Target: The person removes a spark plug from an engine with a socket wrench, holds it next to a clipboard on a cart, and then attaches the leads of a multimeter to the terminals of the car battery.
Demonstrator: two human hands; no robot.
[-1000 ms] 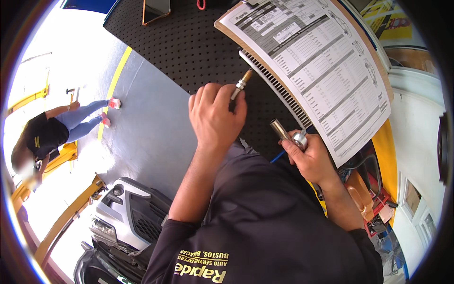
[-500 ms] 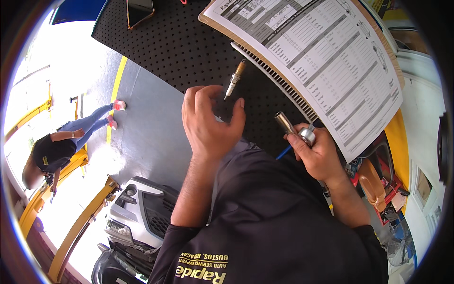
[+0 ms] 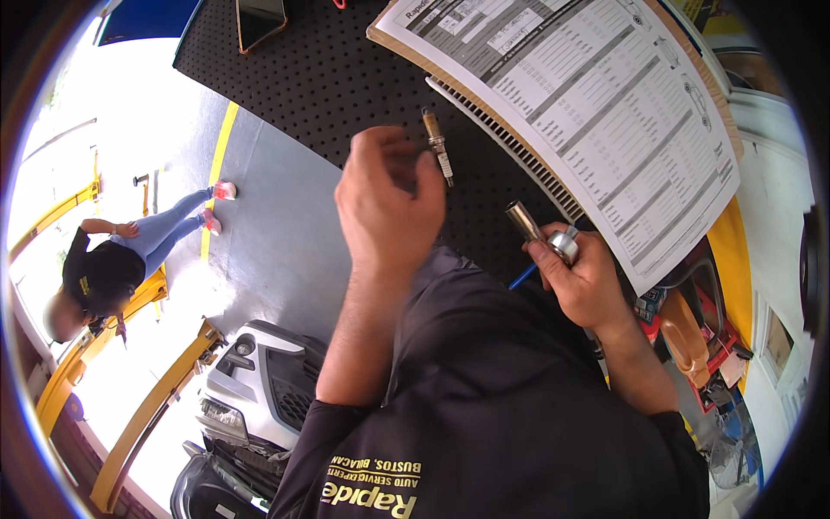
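A spark plug with a white insulator and a brownish threaded end lies on the black perforated surface. My left hand hovers just beside it, thumb apart from the curled, slightly blurred fingers, with nothing visible in its grasp. Closed in my right hand is a socket wrench; its round chrome head shows above the thumb, and the long socket points up and left. Most of the wrench's handle is hidden by the hand.
A printed checklist on a brown board covers the right of the surface, beside a slotted edge. A phone lies at the far left. Beyond the left edge are a white car front, yellow lift arms and a standing person.
The spark plug has turned, its white end swinging from lower left to lower right. My left hand has shifted slightly up, its fingers more curled. The right hand keeps its grip.
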